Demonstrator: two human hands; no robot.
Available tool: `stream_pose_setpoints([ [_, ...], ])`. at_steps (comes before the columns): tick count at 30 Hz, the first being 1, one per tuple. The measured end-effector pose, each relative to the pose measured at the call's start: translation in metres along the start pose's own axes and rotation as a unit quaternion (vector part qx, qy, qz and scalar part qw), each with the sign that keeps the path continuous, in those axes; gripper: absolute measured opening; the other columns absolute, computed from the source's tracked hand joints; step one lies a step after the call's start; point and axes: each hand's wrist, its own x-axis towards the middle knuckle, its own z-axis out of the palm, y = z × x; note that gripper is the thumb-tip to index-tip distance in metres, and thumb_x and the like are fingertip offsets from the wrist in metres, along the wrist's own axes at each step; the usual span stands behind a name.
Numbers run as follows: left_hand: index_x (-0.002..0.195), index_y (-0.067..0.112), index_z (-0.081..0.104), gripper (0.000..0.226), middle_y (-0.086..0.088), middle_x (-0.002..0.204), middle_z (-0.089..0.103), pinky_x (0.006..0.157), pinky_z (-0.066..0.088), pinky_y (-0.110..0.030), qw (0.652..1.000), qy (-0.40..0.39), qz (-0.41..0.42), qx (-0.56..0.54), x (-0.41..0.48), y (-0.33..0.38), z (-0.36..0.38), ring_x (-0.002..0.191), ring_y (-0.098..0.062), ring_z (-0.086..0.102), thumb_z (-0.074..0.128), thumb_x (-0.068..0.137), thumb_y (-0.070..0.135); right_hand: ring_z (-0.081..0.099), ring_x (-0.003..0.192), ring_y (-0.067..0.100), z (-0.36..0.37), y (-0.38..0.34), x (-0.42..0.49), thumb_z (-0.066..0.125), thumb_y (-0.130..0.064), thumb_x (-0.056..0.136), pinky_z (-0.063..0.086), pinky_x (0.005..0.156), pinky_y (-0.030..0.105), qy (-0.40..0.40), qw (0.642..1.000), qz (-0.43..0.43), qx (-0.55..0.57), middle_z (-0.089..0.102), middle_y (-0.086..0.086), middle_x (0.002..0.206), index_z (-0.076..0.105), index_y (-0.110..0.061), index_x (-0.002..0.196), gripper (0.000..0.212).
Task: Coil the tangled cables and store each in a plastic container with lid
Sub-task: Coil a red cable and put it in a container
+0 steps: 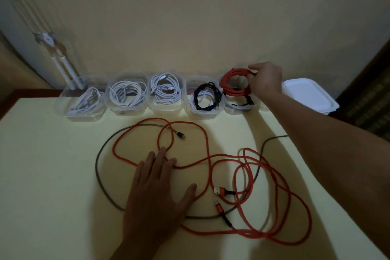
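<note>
Step in hand: judged to be storage of a finished coil.
Right hand [266, 79]: fingers [252, 76] curl round the coiled red cable [235, 82] at 1 o'clock on the table [42, 175].
Coil position: tilted, over the end container [238, 107], which already shows something dark inside.
Left hand [160, 188]: fingers [160, 156] straight, palm down at 6 o'clock, resting on the loose red cable [274, 207].
Container row [126, 95]: far edge, 10 to 1 o'clock, all uncovered, each with cable inside.
Lid stack [306, 95]: white, at 2 o'clock, just beside the row.
Outstanding: the loose red cable and a grey cable [99, 171] lie crossed over each other, 4 to 8 o'clock.
Next move, judged: lower the coil flat and press the loops inside the walls. Release only when no loop springs out.
</note>
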Motion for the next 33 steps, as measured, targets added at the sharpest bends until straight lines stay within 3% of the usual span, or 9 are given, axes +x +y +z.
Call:
stream_pose_setpoints([
  [4,0.134,0.023,0.057,0.073,-0.002,0.158,0.039,0.12,0.013,-0.037,1.0,0.0,0.002,0.006,0.0,0.0,0.0,0.146,-0.026,0.033,0.046,0.081,0.072,0.067,0.091,0.035,0.014,0.004,-0.018,0.051,-0.019,0.099,0.049,0.08,0.038,-0.041,0.984,-0.083,-0.151,0.073,0.016,0.097,0.072,-0.014,0.114,0.027],
  [7,0.134,0.023,0.057,0.073,-0.002,0.158,0.039,0.12,0.013,-0.037,1.0,0.003,0.001,0.003,0.0,0.0,0.0,0.147,-0.025,0.032,0.046,0.081,0.072,0.062,0.103,0.039,0.027,0.008,-0.03,0.031,-0.045,0.103,0.05,0.084,0.044,-0.086,0.978,-0.107,-0.155,0.064,0.019,0.116,0.06,-0.007,0.126,0.054],
  [11,0.134,0.022,0.058,0.074,-0.003,0.158,0.039,0.121,0.015,-0.039,1.0,0.003,0.002,0.006,0.0,0.0,0.0,0.147,-0.026,0.033,0.045,0.082,0.072,0.057,0.116,0.041,0.029,0.015,-0.033,0.037,-0.062,0.1,0.049,0.092,0.047,-0.094,0.979,-0.099,-0.149,0.058,0.019,0.13,0.051,-0.006,0.137,0.069],
  [15,0.136,0.023,0.057,0.074,-0.002,0.159,0.037,0.121,0.014,-0.04,1.0,0.002,0.002,0.006,0.0,0.0,0.0,0.148,-0.025,0.031,0.045,0.082,0.073,0.058,0.114,0.04,0.033,0.019,-0.027,0.039,-0.055,0.101,0.046,0.096,0.048,-0.119,0.971,-0.101,-0.183,0.059,0.02,0.128,0.051,-0.005,0.136,0.062],
  [19,0.134,0.022,0.058,0.073,-0.002,0.159,0.038,0.121,0.017,-0.041,1.0,0.003,0.005,0.006,0.0,0.0,0.001,0.147,-0.025,0.032,0.047,0.082,0.071,0.042,0.134,0.039,0.034,0.012,-0.026,0.04,-0.044,0.102,0.035,0.109,0.057,-0.132,0.951,-0.107,-0.26,0.045,0.024,0.145,0.038,-0.002,0.147,0.061],
  [23,0.134,0.022,0.058,0.072,-0.002,0.158,0.039,0.12,0.016,-0.04,1.0,0.007,0.006,0.006,0.0,0.0,0.0,0.147,-0.025,0.033,0.047,0.082,0.071,0.023,0.146,0.04,0.033,0.007,-0.023,0.041,-0.032,0.104,0.025,0.113,0.061,-0.182,0.925,-0.232,-0.239,0.018,0.016,0.165,0.016,-0.03,0.161,0.062],
  [28,0.133,0.022,0.059,0.071,-0.003,0.157,0.04,0.12,0.017,-0.04,1.0,0.011,0.008,0.008,0.0,0.0,0.001,0.146,-0.026,0.035,0.048,0.082,0.069,0.041,0.135,0.034,0.027,0.02,-0.025,0.019,-0.034,0.103,0.026,0.116,0.047,-0.217,0.922,-0.265,-0.18,0.051,0.016,0.144,0.042,-0.023,0.152,0.055],
  [33,0.131,0.02,0.06,0.07,-0.004,0.155,0.043,0.119,0.02,-0.042,1.0,0.021,0.011,0.005,0.0,0.001,0.003,0.144,-0.029,0.038,0.05,0.081,0.067,0.036,0.14,0.033,0.032,0.013,-0.024,0.022,-0.047,0.109,0.017,0.12,0.048,-0.236,0.92,-0.227,-0.217,0.048,0.016,0.147,0.045,-0.028,0.149,0.05],
])
